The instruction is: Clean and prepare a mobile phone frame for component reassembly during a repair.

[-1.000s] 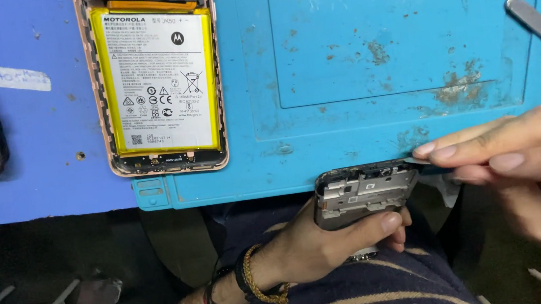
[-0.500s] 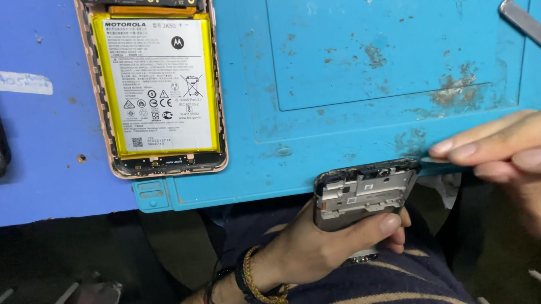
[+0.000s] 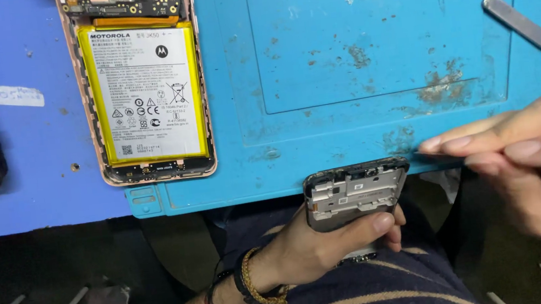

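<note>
Probably a phone repair workbench: blue repair mat [image 3: 353,49], opened phone [image 3: 143,85].

Left hand [image 3: 324,247]: comes up from below, palm turned inward, fingers curled and closed in a grip, thumb laid across the front.
Left wrist: bent slightly, forearm running down and to the left, bands around it.
Right hand [image 3: 528,178]: enters from the right, fingers stretched leftward and held together, fingertips [image 3: 432,146] pinched close, nails showing.

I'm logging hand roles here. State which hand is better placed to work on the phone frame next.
Probably right. The left hand already holds the phone frame in its grip, so it is occupied; the right hand is free, fingertips beside the frame's upper corner.
</note>
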